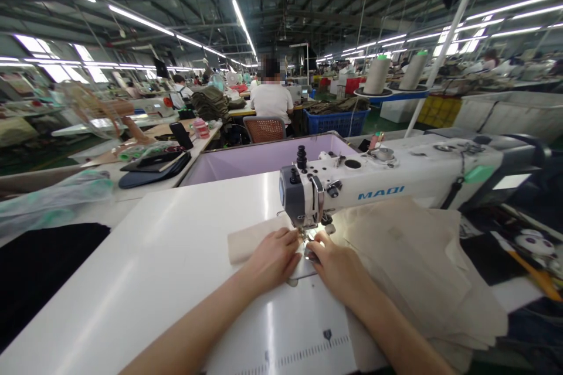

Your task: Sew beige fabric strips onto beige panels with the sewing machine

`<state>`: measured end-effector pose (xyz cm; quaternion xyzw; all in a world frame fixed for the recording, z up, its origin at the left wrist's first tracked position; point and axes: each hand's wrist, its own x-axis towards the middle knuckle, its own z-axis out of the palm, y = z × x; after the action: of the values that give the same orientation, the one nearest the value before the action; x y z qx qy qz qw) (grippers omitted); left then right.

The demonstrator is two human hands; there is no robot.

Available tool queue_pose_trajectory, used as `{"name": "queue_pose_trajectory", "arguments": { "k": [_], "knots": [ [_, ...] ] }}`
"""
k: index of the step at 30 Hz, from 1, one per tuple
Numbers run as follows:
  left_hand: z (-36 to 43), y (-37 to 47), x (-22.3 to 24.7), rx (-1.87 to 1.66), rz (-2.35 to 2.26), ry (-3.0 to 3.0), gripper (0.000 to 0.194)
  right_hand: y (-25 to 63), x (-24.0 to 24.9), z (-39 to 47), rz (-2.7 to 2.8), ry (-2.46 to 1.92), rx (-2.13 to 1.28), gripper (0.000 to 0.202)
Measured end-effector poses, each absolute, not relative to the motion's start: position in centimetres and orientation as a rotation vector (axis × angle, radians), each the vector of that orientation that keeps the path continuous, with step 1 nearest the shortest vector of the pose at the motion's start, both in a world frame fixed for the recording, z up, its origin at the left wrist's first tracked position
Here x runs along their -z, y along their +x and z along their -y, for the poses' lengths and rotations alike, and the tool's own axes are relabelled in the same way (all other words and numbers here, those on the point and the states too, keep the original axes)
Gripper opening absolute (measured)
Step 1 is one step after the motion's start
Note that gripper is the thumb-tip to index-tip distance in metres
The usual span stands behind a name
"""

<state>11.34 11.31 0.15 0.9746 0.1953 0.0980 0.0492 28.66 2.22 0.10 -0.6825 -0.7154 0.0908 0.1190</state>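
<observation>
A white sewing machine (378, 184) marked MAQI stands on the white table, its lamp lighting the needle area. My left hand (273, 255) lies palm down on a strip of beige fabric (243, 241), left of the needle, fingers stretched towards the presser foot. Close by on the right, my right hand (336, 261) has thumb and fingers drawn together beside a small grey metal part (311, 253) near the needle plate. What its fingertips pinch is too small to tell. A stack of beige fabric pieces (404, 252) spreads to the right, beneath and behind the machine arm.
Black cloth (48, 281) lies at the left table edge. A purple-lined bin (264, 158) stands beyond the table. Thread cones (377, 75) rise behind the machine. A person (271, 99) sits ahead with their back to me, beside a blue basket (336, 122) of cloth.
</observation>
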Motion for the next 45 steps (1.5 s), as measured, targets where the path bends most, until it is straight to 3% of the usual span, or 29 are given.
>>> {"name": "queue_pose_trajectory", "arguments": {
  "k": [5, 10, 15, 21, 29, 32, 36, 40, 45],
  "knots": [
    [-11.7, 11.5, 0.1, -0.332, -0.646, 2.984, 0.023, 28.6, -0.1, -1.2, 2.080, -2.008, -0.246, 0.016],
    [-11.1, 11.4, 1.0, -0.394, -0.769, 2.991, 0.025, 27.3, 0.8, 0.6, 2.048, -2.042, -0.205, 0.028],
    [-10.5, 11.2, 1.1, -0.424, -0.864, 2.966, 0.025, 26.8, 3.1, 1.1, 2.073, -2.002, -0.129, 0.022],
    [-7.7, 10.5, 0.2, -0.286, -1.002, 2.900, 0.012, 28.0, 4.5, 1.2, 2.094, -1.948, -0.065, 0.023],
    [-7.8, 7.8, -1.4, -0.358, -0.676, 2.764, 0.024, 28.5, 4.4, 1.4, 2.040, -1.921, -0.092, 0.024],
    [-8.1, 7.4, -1.4, -0.117, -1.029, 2.870, 0.016, 28.5, 4.0, 2.0, 1.906, -1.784, -0.119, 0.029],
    [-7.4, 7.7, -1.1, 0.150, -1.632, 2.759, 0.026, 27.6, 3.5, 3.7, 1.911, -1.529, -0.175, 0.031],
    [-6.9, 7.8, -1.6, 0.248, -1.786, 2.655, 0.028, 26.4, 3.8, 5.1, 2.098, -1.450, -0.043, 0.034],
    [-7.1, 7.4, -2.8, 0.384, -1.760, 2.622, 0.027, 26.7, 4.0, 4.7, 2.116, -1.675, 0.068, 0.032]
  ]
}}
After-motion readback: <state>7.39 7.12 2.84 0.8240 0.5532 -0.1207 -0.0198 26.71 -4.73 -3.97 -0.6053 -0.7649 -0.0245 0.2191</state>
